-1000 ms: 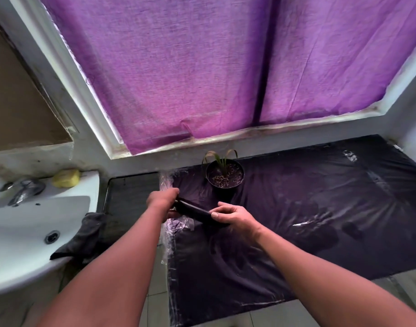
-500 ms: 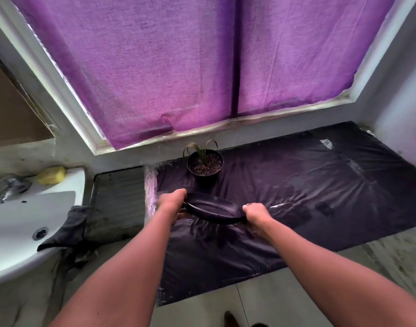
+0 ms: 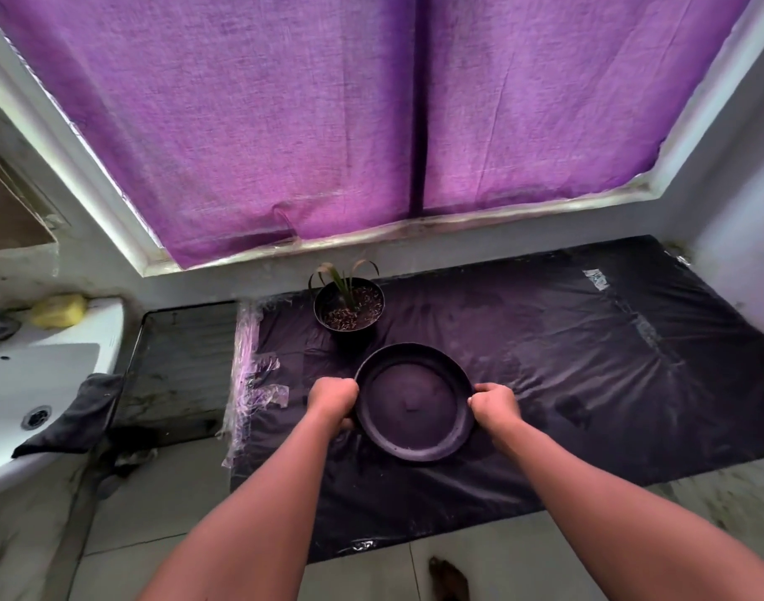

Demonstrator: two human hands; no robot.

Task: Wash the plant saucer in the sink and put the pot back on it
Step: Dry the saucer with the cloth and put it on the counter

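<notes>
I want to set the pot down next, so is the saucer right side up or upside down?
Right side up. The saucer shows its hollow inside and raised rim, held level by the left hand and right hand.

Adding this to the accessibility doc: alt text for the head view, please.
Two hands, left hand and right hand, grip opposite edges of a round black saucer above black plastic sheeting. A small potted plant stands just beyond it under a purple curtain; a white sink sits far left.
</notes>
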